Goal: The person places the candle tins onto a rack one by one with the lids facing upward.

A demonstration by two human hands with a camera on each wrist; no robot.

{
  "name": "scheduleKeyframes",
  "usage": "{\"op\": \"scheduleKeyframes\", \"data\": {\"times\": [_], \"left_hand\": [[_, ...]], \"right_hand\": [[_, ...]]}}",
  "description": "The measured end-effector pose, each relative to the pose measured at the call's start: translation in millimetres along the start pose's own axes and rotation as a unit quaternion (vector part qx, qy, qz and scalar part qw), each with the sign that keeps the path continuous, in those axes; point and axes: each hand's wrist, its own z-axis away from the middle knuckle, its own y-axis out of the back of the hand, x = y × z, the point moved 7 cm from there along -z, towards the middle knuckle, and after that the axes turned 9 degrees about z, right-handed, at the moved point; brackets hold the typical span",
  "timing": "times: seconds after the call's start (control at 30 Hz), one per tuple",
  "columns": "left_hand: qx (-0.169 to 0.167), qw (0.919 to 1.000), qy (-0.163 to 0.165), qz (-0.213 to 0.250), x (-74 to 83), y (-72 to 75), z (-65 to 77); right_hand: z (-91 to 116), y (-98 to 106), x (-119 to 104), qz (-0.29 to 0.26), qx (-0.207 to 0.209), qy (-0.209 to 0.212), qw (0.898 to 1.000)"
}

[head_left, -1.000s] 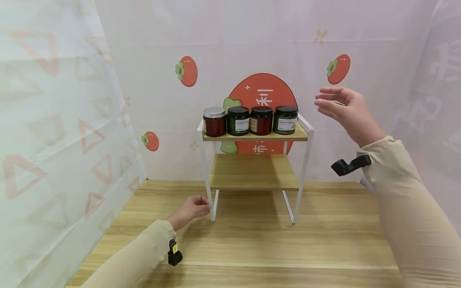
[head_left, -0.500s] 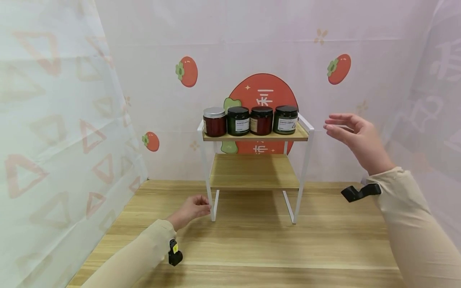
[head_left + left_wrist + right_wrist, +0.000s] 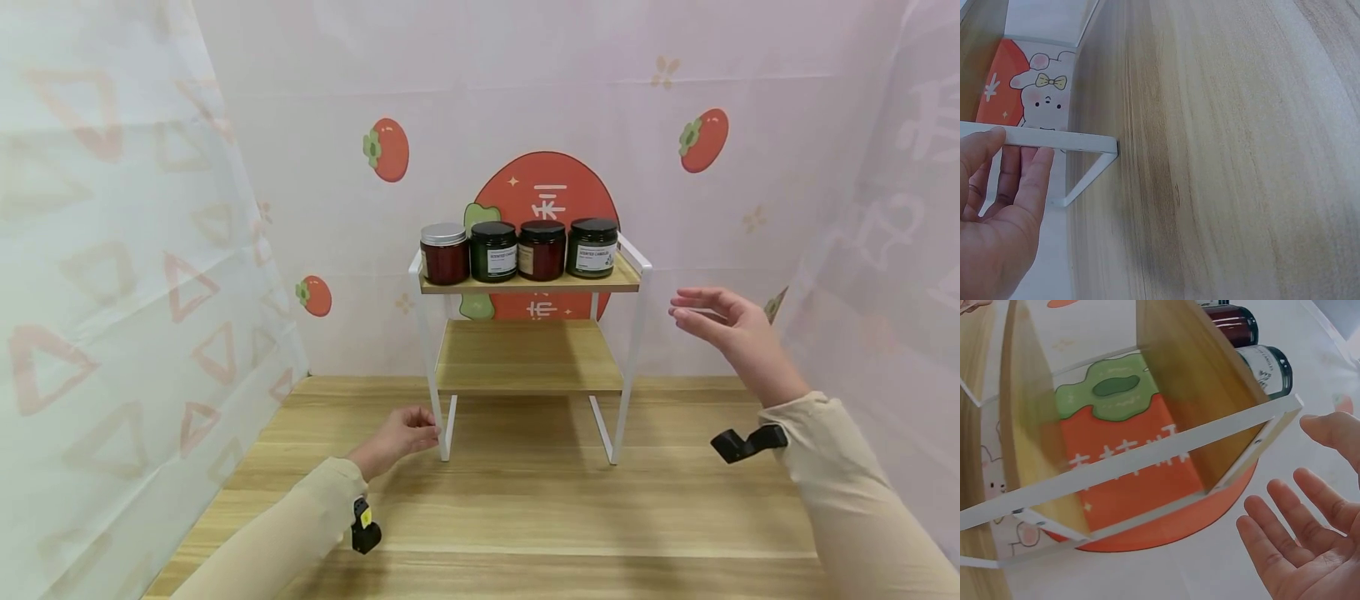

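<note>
A two-tier shelf rack with white metal legs and wooden boards stands on the table. My left hand pinches the lower part of its left front leg, thumb on one side and fingertips on the other. Along the top board runs a row of several scented candle jars: a red jar with a silver lid at the left end, then a green jar, a red jar and a green jar, these black-lidded. My right hand is in the air right of the rack, fingers extended, holding nothing.
The lower board sits between the legs under the jars. Printed white cloth hangs behind the wooden table, with more cloth along the left and right sides.
My right hand has come down beside the rack, from above jar height to below the top board. The left hand stays at the leg, and the jars have not moved.
</note>
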Motion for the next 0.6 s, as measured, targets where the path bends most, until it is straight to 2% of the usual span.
{"op": "scheduleKeyframes", "data": {"times": [0.17, 0.4, 0.6], "left_hand": [[0.001, 1.0000, 0.002, -0.002, -0.9, 2.1, -0.1], [-0.002, 1.0000, 0.003, -0.002, -4.4, 3.6, -1.0], [0.007, 1.0000, 0.005, -0.003, -8.0, 6.8, -1.2]], "right_hand": [[7.9, -8.4, 14.9, 0.001, -0.007, -0.011, 1.000], [14.7, -20.4, 34.4, -0.026, -0.031, 0.013, 0.999], [21.4, -30.3, 62.0, 0.026, -0.051, -0.032, 0.998]]}}
